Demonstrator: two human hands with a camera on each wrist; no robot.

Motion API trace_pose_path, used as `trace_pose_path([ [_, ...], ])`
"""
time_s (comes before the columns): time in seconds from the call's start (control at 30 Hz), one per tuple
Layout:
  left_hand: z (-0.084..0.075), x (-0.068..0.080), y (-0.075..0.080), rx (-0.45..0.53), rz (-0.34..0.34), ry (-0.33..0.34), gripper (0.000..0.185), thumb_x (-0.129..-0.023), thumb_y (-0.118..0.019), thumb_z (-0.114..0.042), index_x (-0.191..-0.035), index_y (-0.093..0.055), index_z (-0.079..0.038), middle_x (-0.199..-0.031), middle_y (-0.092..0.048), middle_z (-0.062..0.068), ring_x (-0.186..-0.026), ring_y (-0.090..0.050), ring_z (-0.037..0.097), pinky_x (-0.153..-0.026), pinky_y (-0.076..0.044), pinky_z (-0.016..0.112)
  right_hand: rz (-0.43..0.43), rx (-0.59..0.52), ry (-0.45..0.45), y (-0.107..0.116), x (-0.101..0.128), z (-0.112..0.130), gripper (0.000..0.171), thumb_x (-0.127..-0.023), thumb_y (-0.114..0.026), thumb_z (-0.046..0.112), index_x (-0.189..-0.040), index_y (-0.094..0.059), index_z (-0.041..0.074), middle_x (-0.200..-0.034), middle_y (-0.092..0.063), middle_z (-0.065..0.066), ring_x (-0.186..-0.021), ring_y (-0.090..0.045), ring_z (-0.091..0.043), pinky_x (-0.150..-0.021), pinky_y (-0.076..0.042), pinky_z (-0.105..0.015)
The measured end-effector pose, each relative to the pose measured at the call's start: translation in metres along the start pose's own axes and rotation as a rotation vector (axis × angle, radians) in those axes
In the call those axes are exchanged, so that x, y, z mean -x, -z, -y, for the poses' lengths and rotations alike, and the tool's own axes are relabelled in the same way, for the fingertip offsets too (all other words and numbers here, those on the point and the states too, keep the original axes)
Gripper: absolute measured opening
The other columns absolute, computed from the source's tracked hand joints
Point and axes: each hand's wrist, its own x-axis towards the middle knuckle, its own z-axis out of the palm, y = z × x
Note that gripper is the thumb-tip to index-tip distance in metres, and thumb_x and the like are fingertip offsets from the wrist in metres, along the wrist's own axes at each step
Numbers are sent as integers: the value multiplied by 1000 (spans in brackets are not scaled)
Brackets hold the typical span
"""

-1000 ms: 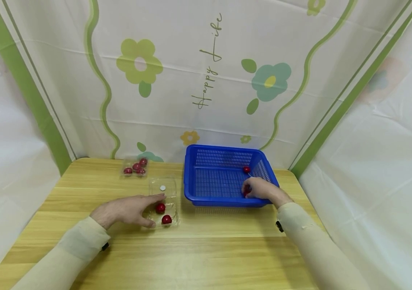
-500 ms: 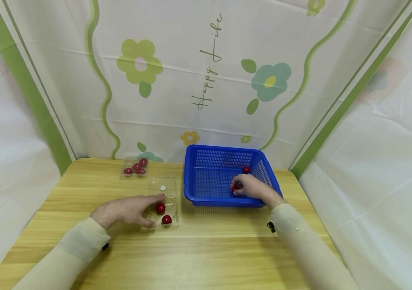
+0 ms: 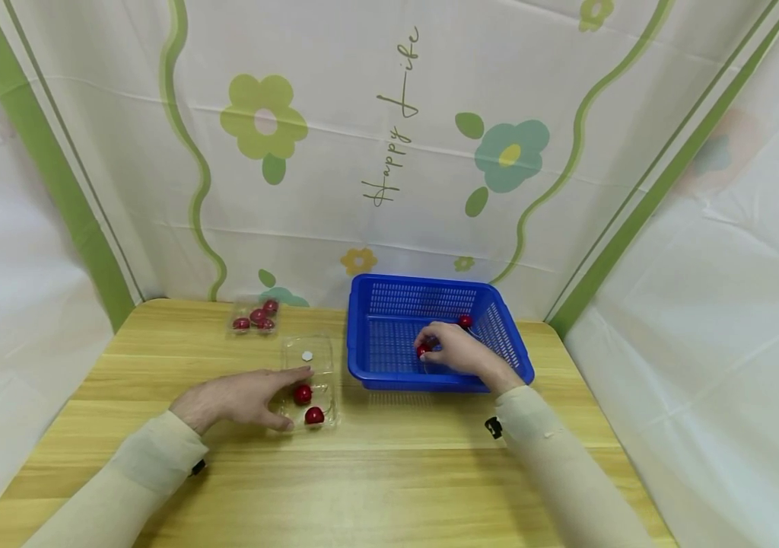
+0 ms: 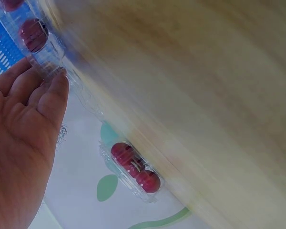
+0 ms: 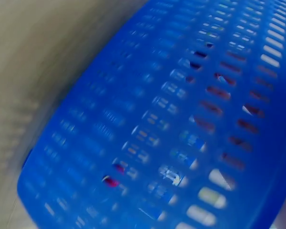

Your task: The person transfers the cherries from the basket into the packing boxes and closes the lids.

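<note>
My right hand (image 3: 449, 352) is over the blue basket (image 3: 377, 373) and pinches a red cherry (image 3: 422, 350) at its fingertips. Another red cherry (image 3: 465, 321) lies in the basket's far right part. My left hand (image 3: 242, 396) rests with straight fingers on the edge of a clear plastic tray (image 3: 310, 352), which holds two cherries (image 3: 303, 394) and a small white disc (image 3: 307, 355). In the left wrist view the fingers (image 4: 52, 95) touch the tray's clear rim (image 4: 47, 57). The right wrist view shows only the blurred blue basket wall (image 5: 181, 124).
A second clear tray (image 3: 255, 316) with several cherries stands at the back left of the wooden table (image 3: 376, 487), also seen as the small tray (image 4: 133, 167) in the left wrist view. A flowered cloth backdrop (image 3: 389, 152) closes in the back and sides.
My right hand has moved left across the basket, carrying a cherry from the near right corner toward the middle. The left hand and tray have stayed put.
</note>
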Motion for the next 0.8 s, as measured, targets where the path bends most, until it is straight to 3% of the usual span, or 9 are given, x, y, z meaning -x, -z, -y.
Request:
trace_pose_path([
  [0.23, 0, 0, 0, 6, -2, -8, 103, -100, -95, -36, -181, -40, -2, -184, -49, 24, -166, -53, 54, -139, -42, 74, -25, -46, 22, -3, -3, 16, 19, -111, -82, 10, -128, -82, 3, -127, -81, -10, -124, -78, -29, -113, -68, -55],
  [0.5, 0, 1, 0, 11, -4, -2, 103, -100, -95, -36, -181, -40, -2, -184, -48, 25, -167, -52, 55, -139, -42, 75, -60, -61, 56, -5, -6, 36, 21, -111, -82, 12, -131, -83, 5, -126, -80, -7, -118, -76, -24, -107, -69, -47],
  [0.8, 2, 1, 0, 10, -4, -8, 103, -100, -95, -37, -181, -40, -2, -183, -50, 25, -166, -53, 55, -138, -43, 75, -80, -92, 94, -10, -13, 56, 20, -112, -82, 15, -131, -83, 9, -129, -80, -6, -122, -77, -23, -108, -69, -47],
])
